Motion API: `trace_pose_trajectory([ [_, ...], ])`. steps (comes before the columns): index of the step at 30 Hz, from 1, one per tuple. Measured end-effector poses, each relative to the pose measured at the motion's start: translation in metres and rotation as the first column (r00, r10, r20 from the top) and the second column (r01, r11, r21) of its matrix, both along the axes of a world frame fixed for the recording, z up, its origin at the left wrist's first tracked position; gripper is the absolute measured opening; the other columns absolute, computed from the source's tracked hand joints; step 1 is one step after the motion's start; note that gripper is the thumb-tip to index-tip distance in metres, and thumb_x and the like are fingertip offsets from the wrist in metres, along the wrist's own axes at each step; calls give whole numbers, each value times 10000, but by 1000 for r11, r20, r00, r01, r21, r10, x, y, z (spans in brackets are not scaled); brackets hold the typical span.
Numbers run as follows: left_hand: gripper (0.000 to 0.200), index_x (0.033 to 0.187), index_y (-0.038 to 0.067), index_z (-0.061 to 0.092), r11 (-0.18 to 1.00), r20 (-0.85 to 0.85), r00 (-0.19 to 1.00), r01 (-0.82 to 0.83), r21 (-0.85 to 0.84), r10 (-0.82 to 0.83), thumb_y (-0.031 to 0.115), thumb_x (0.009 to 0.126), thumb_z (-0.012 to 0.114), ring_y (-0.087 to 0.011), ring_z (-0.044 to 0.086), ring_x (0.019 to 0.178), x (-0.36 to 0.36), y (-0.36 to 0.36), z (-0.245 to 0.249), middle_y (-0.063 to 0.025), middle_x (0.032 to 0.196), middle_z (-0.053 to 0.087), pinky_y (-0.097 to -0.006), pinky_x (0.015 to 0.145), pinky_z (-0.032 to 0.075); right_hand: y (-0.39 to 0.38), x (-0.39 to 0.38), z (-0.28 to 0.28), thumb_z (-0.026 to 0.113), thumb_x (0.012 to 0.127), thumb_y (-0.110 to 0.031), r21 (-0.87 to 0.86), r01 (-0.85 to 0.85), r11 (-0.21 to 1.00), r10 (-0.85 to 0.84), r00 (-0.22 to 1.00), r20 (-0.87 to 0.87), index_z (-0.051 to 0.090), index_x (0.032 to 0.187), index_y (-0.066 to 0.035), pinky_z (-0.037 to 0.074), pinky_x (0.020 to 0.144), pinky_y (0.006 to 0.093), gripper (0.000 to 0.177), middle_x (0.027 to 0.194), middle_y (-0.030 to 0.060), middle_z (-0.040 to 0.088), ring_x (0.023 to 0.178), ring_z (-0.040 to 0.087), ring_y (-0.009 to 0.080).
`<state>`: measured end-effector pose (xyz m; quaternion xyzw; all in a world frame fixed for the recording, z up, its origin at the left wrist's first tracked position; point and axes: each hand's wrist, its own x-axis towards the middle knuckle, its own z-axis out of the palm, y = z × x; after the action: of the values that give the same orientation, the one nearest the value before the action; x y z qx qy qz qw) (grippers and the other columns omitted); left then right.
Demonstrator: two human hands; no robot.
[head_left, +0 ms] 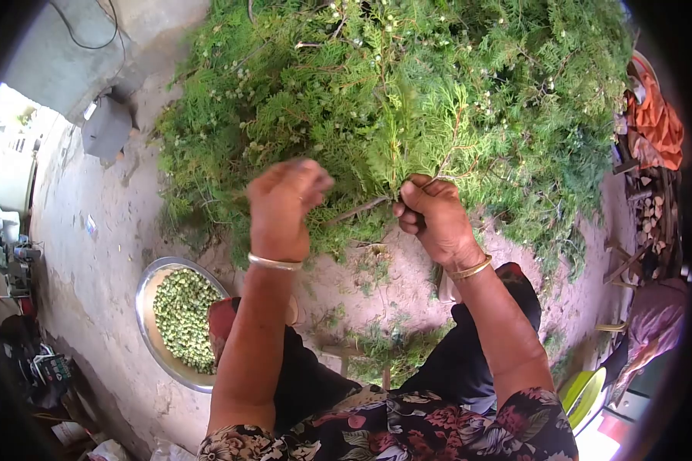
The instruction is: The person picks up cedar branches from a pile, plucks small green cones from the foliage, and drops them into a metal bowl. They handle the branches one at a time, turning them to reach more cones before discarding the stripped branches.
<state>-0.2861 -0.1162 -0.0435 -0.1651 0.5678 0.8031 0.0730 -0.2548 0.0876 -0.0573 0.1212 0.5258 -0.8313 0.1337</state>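
My right hand [438, 215] pinches the stem of a leafy green sprig [430, 146], whose fronds point up and away from me. To its left, my left hand [284, 203] is raised in front of the branches and smeared by motion; its fingers are too blurred to read. A large heap of green branches [300, 100] with small pale cones fills the area beyond both hands. A metal basin [144, 296] holding many small green cones [183, 319] sits on the floor at the lower left, beside my knee.
Fallen green bits [384, 338] lie on the floor between my legs. On the right are an orange cloth [653, 127], stacked firewood [651, 215] and a green basin [584, 398]. A grey box-like object [106, 127] is at the upper left.
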Motion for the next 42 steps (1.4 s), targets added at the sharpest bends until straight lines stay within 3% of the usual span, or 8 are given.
trace_pose_trajectory([
  [4,154,911,-3,589,965,83,977,179,194,-198,130,846,629,-124,590,733,8,20,1,-39,806,619,-231,618,428,0,1,7,588,892,-140,-122,16,992,-16,1000,6,557,805,-28,331,441,210,145,646,50,568,504,426,65],
  [6,119,825,-7,576,842,-180,850,417,-341,-494,105,862,594,-66,462,650,9,20,3,28,711,523,-221,575,359,2,3,8,588,894,-143,-139,-1,990,2,1000,10,558,794,-30,334,447,213,153,649,50,568,513,431,68],
  [14,208,726,-1,523,856,-379,827,215,-470,-416,127,880,578,-50,308,576,8,23,1,49,616,383,-255,487,277,-3,7,7,601,870,-85,185,-65,981,87,990,-114,651,887,28,386,461,188,125,651,32,616,512,460,43],
  [19,168,871,-28,612,925,-201,961,244,291,-190,136,898,581,-88,578,727,12,27,18,-7,743,598,-249,624,465,-7,11,6,608,858,-63,253,-106,962,140,983,-121,673,890,-4,373,463,198,94,650,8,616,514,449,32],
  [26,143,922,-34,624,944,-262,964,130,305,-48,83,842,643,-126,622,741,8,26,16,-64,802,641,-264,664,510,-19,17,6,615,844,-71,334,-221,916,265,960,-93,662,862,-10,400,527,233,79,656,-11,606,573,473,46],
  [33,142,890,-7,654,989,-147,989,31,143,-10,99,801,685,-60,536,569,11,16,13,-21,728,632,-207,527,428,-10,19,8,701,760,-159,776,-555,299,545,767,339,620,1015,-9,481,749,315,306,865,77,668,803,610,177],
  [39,179,953,23,681,981,-210,969,154,121,-126,85,784,678,-12,495,570,5,3,9,31,714,636,-186,515,364,26,0,-24,682,783,-139,971,51,235,500,850,-165,621,997,5,511,614,302,266,742,137,655,671,643,217],
  [42,178,963,14,676,972,-201,958,223,77,-204,67,794,661,-33,526,616,9,3,9,15,743,643,-200,539,403,33,-10,-1,725,765,-136,811,188,553,90,955,-283,630,977,11,467,516,248,275,695,61,632,565,555,117],
])
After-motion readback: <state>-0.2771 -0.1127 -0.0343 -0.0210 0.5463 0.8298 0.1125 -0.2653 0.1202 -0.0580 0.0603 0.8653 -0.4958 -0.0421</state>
